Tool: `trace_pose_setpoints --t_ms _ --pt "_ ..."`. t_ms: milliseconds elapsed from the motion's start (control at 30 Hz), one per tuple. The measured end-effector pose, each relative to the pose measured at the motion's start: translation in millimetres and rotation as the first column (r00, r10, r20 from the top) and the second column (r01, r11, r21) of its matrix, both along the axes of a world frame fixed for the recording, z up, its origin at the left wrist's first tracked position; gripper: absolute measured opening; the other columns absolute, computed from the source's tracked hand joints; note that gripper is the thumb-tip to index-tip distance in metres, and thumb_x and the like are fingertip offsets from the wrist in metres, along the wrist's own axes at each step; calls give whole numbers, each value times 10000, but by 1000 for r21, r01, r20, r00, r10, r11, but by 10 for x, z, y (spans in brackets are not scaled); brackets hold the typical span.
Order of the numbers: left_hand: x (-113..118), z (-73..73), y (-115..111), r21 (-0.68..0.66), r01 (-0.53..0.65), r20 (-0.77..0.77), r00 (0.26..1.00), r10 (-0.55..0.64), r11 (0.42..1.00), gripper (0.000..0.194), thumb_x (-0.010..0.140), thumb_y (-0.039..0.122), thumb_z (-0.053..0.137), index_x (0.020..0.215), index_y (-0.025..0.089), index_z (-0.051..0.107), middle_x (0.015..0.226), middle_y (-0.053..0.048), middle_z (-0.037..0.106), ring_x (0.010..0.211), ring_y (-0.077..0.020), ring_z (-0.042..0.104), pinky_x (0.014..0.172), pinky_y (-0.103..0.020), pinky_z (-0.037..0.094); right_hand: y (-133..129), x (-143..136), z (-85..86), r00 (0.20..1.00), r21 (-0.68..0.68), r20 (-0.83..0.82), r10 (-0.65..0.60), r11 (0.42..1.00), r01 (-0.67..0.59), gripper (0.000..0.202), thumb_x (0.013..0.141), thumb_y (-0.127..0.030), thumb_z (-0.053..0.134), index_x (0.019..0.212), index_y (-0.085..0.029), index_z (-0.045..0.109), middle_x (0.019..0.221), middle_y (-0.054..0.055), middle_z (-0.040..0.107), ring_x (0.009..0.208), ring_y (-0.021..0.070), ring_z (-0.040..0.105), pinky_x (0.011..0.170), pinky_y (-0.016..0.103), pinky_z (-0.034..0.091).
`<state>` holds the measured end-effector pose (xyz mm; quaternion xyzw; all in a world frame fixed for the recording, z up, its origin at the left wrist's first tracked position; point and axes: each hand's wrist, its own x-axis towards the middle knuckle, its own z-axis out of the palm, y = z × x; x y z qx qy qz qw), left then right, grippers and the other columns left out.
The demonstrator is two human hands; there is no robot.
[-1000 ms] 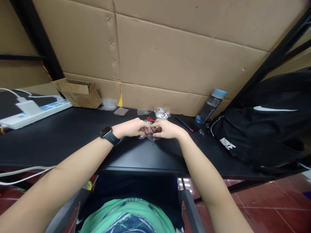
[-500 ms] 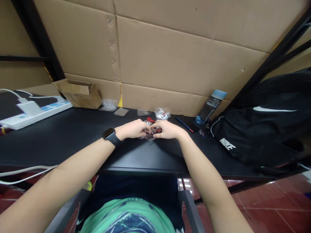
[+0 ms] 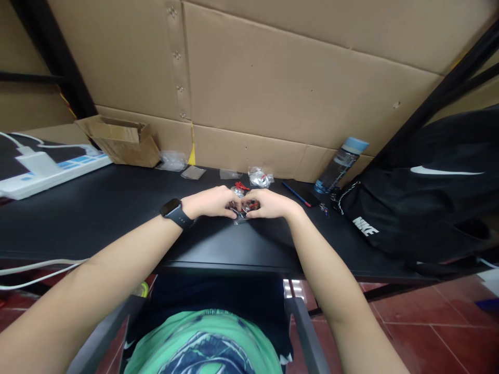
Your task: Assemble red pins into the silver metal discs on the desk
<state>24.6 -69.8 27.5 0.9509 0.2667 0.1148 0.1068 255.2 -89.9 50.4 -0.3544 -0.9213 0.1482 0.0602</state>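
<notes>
In the head view my left hand [image 3: 219, 201] and my right hand [image 3: 270, 203] meet over the black desk, their fingers curled in from either side. Between them is a small clear plastic bag [image 3: 240, 220] with shiny, dark reddish items inside; their kind cannot be made out. My fingers cover much of it, and both hands grip it. Just behind the fingertips, a red knotted cord [image 3: 241, 185] sticks out. Farther back lies another clear bag [image 3: 260, 177] with a silvery thing and a bit of red in it.
An open cardboard box [image 3: 122, 143] and a white power strip [image 3: 58, 174] are on the left. Flat plastic bags [image 3: 230, 174] lie along the back. To the right are a phone [image 3: 306, 194] with a pen, a key ring [image 3: 323, 209], a water bottle [image 3: 341, 165] and a black backpack [image 3: 432, 208].
The view has shifted slightly, so the scene sits a little higher. My hands stay together on the bag, with only small finger movement.
</notes>
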Motion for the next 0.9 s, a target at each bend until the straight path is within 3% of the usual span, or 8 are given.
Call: trace_pose_setpoints --t_ms 167,267,333,400,533,600,800,900 --pt "-19 14 -6 15 -3 5 1000 3 1000 210 826 212 664 992 260 784 776 3 756 700 -143 677 712 -209 456 9 -17 -34 1000 -20 -13 -14 1000 14 363 774 -286 764 1127 -202 735 1019 55 700 866 189 627 776 264 461" --pt "-20 22 -25 43 -82 20 997 81 996 154 808 203 652 870 247 786 681 9 727 627 -145 653 670 -222 441 20 -20 -49 991 134 -103 -85 986 98 379 773 -241 758 1147 -188 721 1032 77 692 903 208 625 831 299 465" --pt "-13 11 -27 52 -91 28 996 89 995 99 789 289 712 845 242 778 717 2 735 640 -153 654 646 -226 429 29 2 -44 967 242 -201 -155 949 203 387 788 -237 745 1168 -181 706 1082 97 679 954 224 621 878 329 464" --pt "4 -17 -19 61 -89 33 996 87 994 165 762 347 760 883 236 771 775 -9 745 667 -159 659 632 -224 422 39 38 -32 944 289 -266 -198 917 274 380 800 -251 738 1171 -182 699 1135 109 665 998 236 619 912 356 464" --pt "50 -85 3 117 -140 19 990 138 983 46 795 201 705 814 211 746 693 -18 717 632 -165 645 644 -233 427 63 90 -30 932 292 -292 -214 908 300 361 798 -262 744 1149 -191 702 1141 101 666 1008 238 627 933 374 468" --pt "61 -100 8 160 -168 38 986 164 973 96 826 173 656 792 206 739 652 -24 698 617 -170 640 651 -241 431 70 87 -42 931 285 -300 -209 911 297 364 802 -266 742 1155 -189 699 1126 99 671 1005 233 630 930 367 472" --pt "48 -58 23 234 -264 195 956 221 936 231 947 277 553 990 223 774 874 -63 772 775 -186 695 751 -251 463 60 62 -33 918 279 -341 -201 911 303 383 814 -294 742 1178 -186 692 1118 102 668 1013 229 626 944 372 470" --pt "70 -56 4 257 -255 213 956 203 932 231 958 307 559 970 218 772 867 -61 771 796 -191 693 776 -260 464 58 71 -10 911 283 -356 -208 905 317 379 811 -288 742 1175 -195 690 1107 96 672 1022 237 627 954 387 470"
